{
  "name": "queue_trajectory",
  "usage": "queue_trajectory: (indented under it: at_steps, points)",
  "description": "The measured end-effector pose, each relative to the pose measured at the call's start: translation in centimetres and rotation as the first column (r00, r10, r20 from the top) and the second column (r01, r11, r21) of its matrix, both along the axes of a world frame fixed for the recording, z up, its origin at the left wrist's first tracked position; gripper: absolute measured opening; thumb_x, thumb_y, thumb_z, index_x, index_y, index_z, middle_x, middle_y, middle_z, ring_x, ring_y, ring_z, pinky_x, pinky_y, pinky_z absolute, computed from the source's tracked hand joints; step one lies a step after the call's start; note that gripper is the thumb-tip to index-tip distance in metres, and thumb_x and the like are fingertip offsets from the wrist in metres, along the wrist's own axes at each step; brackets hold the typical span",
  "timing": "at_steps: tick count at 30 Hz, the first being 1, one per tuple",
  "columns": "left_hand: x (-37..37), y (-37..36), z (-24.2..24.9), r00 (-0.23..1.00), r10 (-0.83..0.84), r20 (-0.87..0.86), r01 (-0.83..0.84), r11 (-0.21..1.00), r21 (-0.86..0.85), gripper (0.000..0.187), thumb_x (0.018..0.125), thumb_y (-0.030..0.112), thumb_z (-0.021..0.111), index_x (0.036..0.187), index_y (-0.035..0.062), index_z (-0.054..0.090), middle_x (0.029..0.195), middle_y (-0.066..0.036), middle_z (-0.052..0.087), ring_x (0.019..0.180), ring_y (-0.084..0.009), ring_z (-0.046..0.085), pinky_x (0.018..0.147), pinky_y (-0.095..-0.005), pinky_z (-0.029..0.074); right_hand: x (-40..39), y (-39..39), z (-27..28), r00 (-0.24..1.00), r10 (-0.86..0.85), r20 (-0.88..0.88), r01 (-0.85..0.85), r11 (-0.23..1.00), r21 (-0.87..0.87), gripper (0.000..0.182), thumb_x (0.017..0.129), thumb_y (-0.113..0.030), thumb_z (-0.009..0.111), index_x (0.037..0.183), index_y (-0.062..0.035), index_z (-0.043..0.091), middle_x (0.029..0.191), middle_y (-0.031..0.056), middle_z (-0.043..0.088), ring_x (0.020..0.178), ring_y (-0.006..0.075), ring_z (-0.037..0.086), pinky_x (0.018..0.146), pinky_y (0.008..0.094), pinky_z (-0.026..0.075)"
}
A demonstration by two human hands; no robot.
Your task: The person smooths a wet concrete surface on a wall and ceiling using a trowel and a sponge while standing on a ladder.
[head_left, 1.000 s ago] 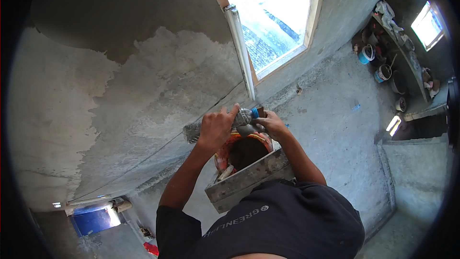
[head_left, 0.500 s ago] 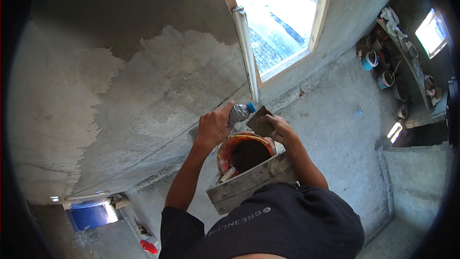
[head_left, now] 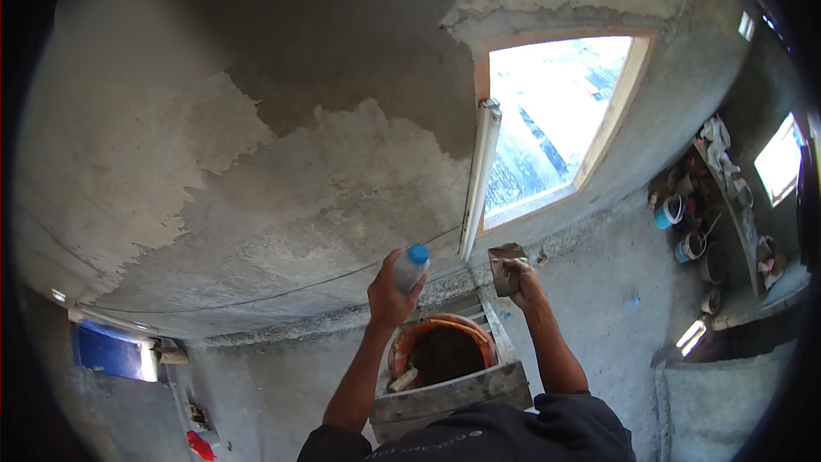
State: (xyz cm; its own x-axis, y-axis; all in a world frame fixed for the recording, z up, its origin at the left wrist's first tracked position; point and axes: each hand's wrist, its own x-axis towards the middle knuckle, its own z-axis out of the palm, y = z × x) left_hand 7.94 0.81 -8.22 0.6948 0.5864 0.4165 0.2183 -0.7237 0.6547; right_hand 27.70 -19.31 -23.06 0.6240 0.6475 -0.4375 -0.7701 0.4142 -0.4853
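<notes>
My left hand is wrapped around a clear plastic bottle with a blue cap, tilted so the cap points up. In my right hand is a flat, squarish plate smeared with grey-brown mortar, gripped by its lower edge. Below and between both hands stands an orange bucket holding dark mortar. A pale handle-like piece leans inside the bucket's left rim. The bucket sits behind a grey, mortar-stained board close to my body.
The wall ahead carries a darker, wet-looking plaster patch above a lighter, rough area. A pale strip stands along the window opening. Buckets and a cluttered shelf are at the right. A red item lies low left.
My view has tipped upward, bringing more wall into sight. The bottle has turned from leaning right to cap-up. Both hands have spread apart, and the plate has moved up and away from the bucket.
</notes>
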Motion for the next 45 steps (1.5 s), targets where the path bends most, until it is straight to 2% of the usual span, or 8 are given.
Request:
queue_trajectory:
  at_steps: [10,13,16,22,24,31,36,45]
  points:
    - [2.3,1.2,-7.3,0.7,0.594,0.396,-0.302,0.749,-0.59,0.065,0.082,0.017,0.077,0.13,-0.0014,0.036,0.111,-0.012,0.055,0.094,-0.0187,0.058,0.082,-0.0338,0.05,11.4,6.5,-4.8,0.824,0.566,-0.012,-0.533,0.769,-0.353,0.028,0.083,-0.002,0.059,0.108,0.0088,0.061,0.101,0.0227,0.067,0.089,0.0362,0.069,0.078,0.043,0.058]
    - [2.3,1.2,-9.8,0.731,0.597,0.331,-0.3,0.717,-0.63,0.063,0.081,0.017,0.078,0.127,-0.0022,0.04,0.109,-0.013,0.057,0.094,-0.0206,0.058,0.084,-0.0353,0.049,10.9,-2.5,-16.8,0.537,0.842,0.046,0.37,-0.186,-0.91,0.021,0.08,-0.011,0.062,0.096,0.0007,0.068,0.084,0.0206,0.069,0.081,0.0322,0.068,0.067,0.0398,0.052]
    - [2.4,1.1,-6.9,0.753,0.574,0.323,-0.422,0.797,-0.433,0.063,0.074,0.021,0.084,0.12,-0.0026,0.048,0.105,-0.016,0.059,0.094,-0.0271,0.061,0.084,-0.0375,0.049,10.9,-8.0,-20.6,0.878,0.314,-0.361,-0.475,0.663,-0.578,0.018,0.079,-0.008,0.059,0.09,0.0039,0.067,0.079,0.02,0.068,0.077,0.0304,0.067,0.064,0.0412,0.051]
    - [2.5,0.9,-7.6,0.821,0.46,0.339,-0.34,0.87,-0.358,0.062,0.073,0.019,0.084,0.12,-0.001,0.05,0.109,-0.018,0.06,0.097,-0.032,0.062,0.087,-0.0409,0.049,8.5,-11.3,-20.5,0.77,0.513,-0.379,-0.248,-0.306,-0.919,0.012,0.08,0.001,0.05,0.088,0.0057,0.059,0.081,0.0226,0.064,0.082,0.0372,0.069,0.062,0.0538,0.055]
    - [2.3,0.9,-7.2,0.827,0.449,0.34,-0.321,0.871,-0.372,0.061,0.073,0.019,0.084,0.12,-0.0007,0.05,0.109,-0.018,0.06,0.098,-0.0327,0.062,0.088,-0.0411,0.049,6.8,-11.1,-19.6,0.923,0.078,-0.378,-0.311,0.73,-0.608,0.018,0.082,0.0,0.052,0.1,0.0039,0.056,0.087,0.0204,0.061,0.089,0.0376,0.066,0.071,0.0542,0.056]
    - [2.2,0.3,-7.7,0.843,0.441,0.307,-0.31,0.867,-0.391,0.059,0.075,0.019,0.082,0.12,0.0001,0.049,0.104,-0.014,0.06,0.094,-0.0258,0.06,0.085,-0.0365,0.048,12.8,6.5,-0.4,0.964,0.079,0.252,-0.055,0.994,-0.099,0.034,0.084,-0.01,0.066,0.116,-0.0047,0.054,0.102,0.0103,0.062,0.088,0.0242,0.065,0.07,0.0361,0.056]
    - [2.3,0.2,-7.1,0.853,0.447,0.27,-0.319,0.855,-0.409,0.06,0.073,0.021,0.083,0.12,0.0007,0.051,0.109,-0.018,0.06,0.098,-0.0326,0.062,0.087,-0.0408,0.049,13.4,18.6,21.7,0.213,0.013,0.977,0.523,0.843,-0.125,0.025,0.089,-0.006,0.062,0.111,0.004,0.065,0.096,0.0076,0.068,0.088,0.0129,0.061,0.075,0.027,0.051]
    - [2.3,0.3,-7.1,0.855,0.433,0.285,-0.3,0.862,-0.409,0.058,0.075,0.021,0.083,0.118,0.0008,0.051,0.104,-0.016,0.061,0.093,-0.0311,0.063,0.082,-0.0398,0.05,19.0,28.3,39.3,-0.713,-0.139,0.688,0.576,0.444,0.686,0.04,0.079,0.005,0.064,0.117,-0.0056,0.067,0.113,0.0119,0.069,0.102,0.0243,0.068,0.086,0.0333,0.054]
